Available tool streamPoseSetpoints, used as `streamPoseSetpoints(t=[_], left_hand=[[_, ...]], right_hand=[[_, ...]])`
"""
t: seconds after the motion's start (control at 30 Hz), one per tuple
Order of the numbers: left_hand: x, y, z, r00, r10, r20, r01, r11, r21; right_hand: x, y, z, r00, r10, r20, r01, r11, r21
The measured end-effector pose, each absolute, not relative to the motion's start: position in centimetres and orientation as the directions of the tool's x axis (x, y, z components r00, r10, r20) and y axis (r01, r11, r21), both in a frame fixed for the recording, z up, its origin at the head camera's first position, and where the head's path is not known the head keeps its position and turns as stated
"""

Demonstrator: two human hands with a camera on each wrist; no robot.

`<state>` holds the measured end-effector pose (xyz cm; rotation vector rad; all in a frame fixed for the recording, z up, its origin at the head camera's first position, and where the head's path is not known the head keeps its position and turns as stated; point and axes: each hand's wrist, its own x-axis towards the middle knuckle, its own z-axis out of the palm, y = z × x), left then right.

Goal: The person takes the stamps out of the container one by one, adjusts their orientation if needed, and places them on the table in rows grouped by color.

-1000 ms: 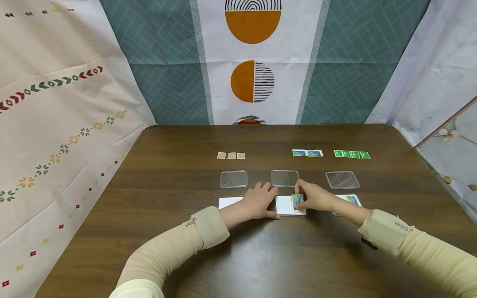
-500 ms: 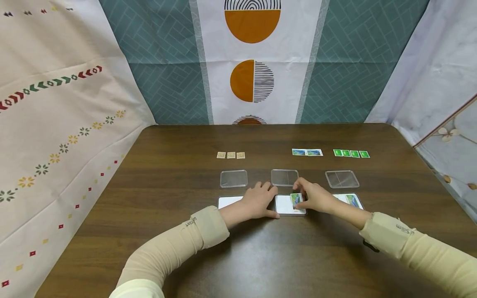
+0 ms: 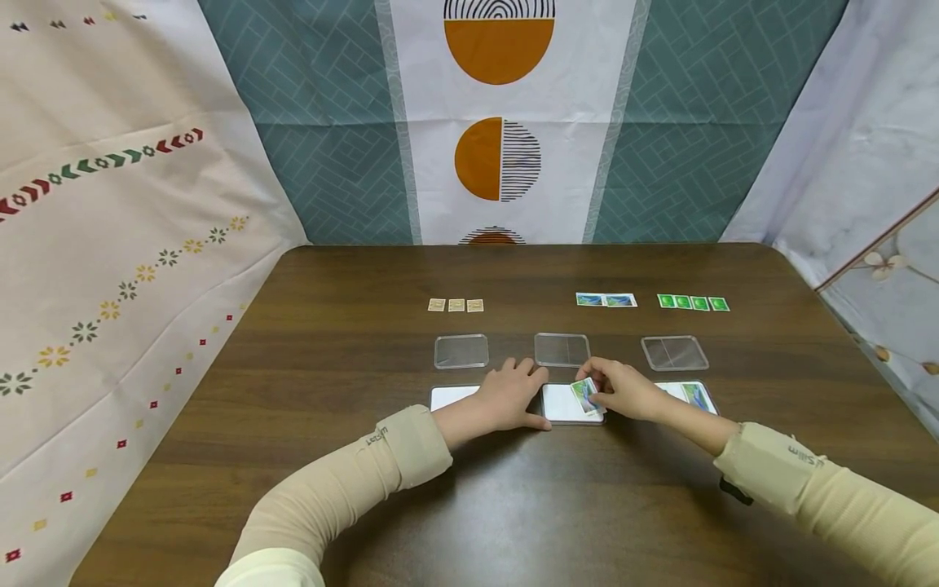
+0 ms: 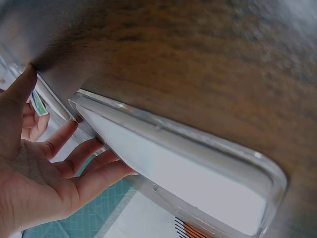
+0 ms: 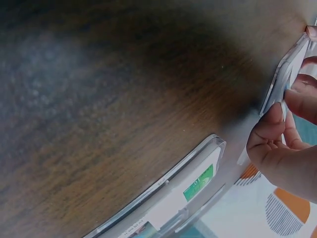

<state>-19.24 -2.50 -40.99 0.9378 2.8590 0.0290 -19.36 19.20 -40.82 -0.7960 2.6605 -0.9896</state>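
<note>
My right hand (image 3: 622, 390) pinches a blue and green postage stamp (image 3: 583, 395) between thumb and fingers. The stamp is tilted over the right part of the middle clear case (image 3: 555, 408), which has a white card inside. My left hand (image 3: 506, 397) has its fingers spread, the thumb and fingertips at the left side of that case. Under its wrist lies the left case (image 3: 449, 397), also white inside (image 4: 183, 173). To the right, partly behind my right wrist, the right case (image 3: 671, 386) bears a blue-green stamp (image 3: 694, 396); a green stamp (image 5: 199, 182) on it shows in the right wrist view.
Three clear lids stand in a row behind the cases: left (image 3: 460, 352), middle (image 3: 561, 350) and right (image 3: 674, 354). Farther back lie beige stamps (image 3: 456, 305), two blue stamps (image 3: 605, 300) and a row of several green stamps (image 3: 693, 303). Patterned cloths hang behind the table (image 3: 352, 277).
The stamp in my right hand has turned from upright to slanted over the middle case. My right hand has shifted slightly. My left hand has stayed in place.
</note>
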Motion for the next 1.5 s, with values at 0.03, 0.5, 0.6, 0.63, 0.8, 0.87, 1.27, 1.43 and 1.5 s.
streamPoseSetpoints(t=[0.03, 0.5, 0.6, 0.63, 0.8, 0.87, 1.27, 1.43, 1.5], left_hand=[[-19.2, -2.5, -41.0, -0.798, 0.591, -0.119, 0.588, 0.806, 0.062], [-19.2, -2.5, -40.8, -0.796, 0.593, -0.126, 0.591, 0.805, 0.056], [-19.2, -2.5, -40.7, -0.796, 0.592, -0.129, 0.591, 0.805, 0.053], [-19.3, -2.5, -40.7, -0.796, 0.592, -0.129, 0.591, 0.805, 0.053], [-19.3, -2.5, -40.8, -0.798, 0.590, -0.124, 0.589, 0.807, 0.051], [-19.2, -2.5, -40.8, -0.798, 0.590, -0.121, 0.588, 0.807, 0.056], [-19.1, -2.5, -40.9, -0.800, 0.585, -0.130, 0.582, 0.811, 0.067], [-19.1, -2.5, -41.0, -0.800, 0.586, -0.129, 0.583, 0.810, 0.062], [-19.1, -2.5, -41.0, -0.800, 0.584, -0.133, 0.582, 0.811, 0.061]], right_hand=[[-19.4, 19.2, -40.8, -0.837, -0.548, 0.005, -0.415, 0.628, -0.658], [-19.9, 19.9, -40.7, -0.793, -0.608, -0.021, -0.366, 0.504, -0.782], [-20.2, 20.1, -40.6, -0.779, -0.627, -0.010, -0.377, 0.481, -0.792], [-20.3, 20.1, -40.6, -0.774, -0.633, -0.002, -0.385, 0.473, -0.792], [-20.4, 20.1, -40.4, -0.770, -0.638, 0.015, -0.398, 0.461, -0.793], [-20.4, 20.1, -40.2, -0.778, -0.628, -0.004, -0.377, 0.472, -0.797], [-20.0, 20.0, -40.0, -0.806, -0.588, -0.066, -0.300, 0.502, -0.811], [-20.3, 20.4, -39.9, -0.809, -0.586, -0.047, -0.315, 0.499, -0.808], [-20.6, 20.5, -39.8, -0.808, -0.587, -0.052, -0.310, 0.499, -0.809]])
